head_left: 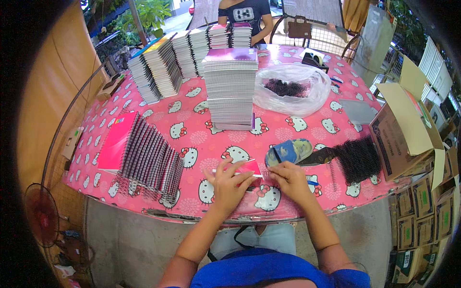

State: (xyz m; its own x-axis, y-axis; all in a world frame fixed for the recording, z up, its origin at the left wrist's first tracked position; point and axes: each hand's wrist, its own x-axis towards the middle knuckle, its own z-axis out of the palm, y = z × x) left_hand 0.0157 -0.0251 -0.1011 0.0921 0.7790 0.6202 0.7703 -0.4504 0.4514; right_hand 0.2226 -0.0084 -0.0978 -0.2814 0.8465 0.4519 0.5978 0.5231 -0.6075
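A small pink-red notebook [249, 166] lies on the table right in front of me. My left hand [228, 185] grips it, thumb and fingers pressed on its cover. At the notebook's right edge, my right hand [289, 181] is closed in a pinch; whatever sits between its fingertips is too small to make out. Just beyond that hand rests a rounded, oblong blue-and-yellow patterned thing [289, 152]. A blue pen [312, 181] lies beside the right hand. Farther right is a heap of black spiral binding coils [357, 159].
Stacked pink-covered notebooks [115, 144] lean at left. A tall notebook pile [229, 93] stands ahead, with more stacks [163, 62] behind. Nearby are a plastic bag [307, 103] holding dark coils, a tape dispenser [313, 60] and an open carton [396, 139]. A person [246, 19] is across the table.
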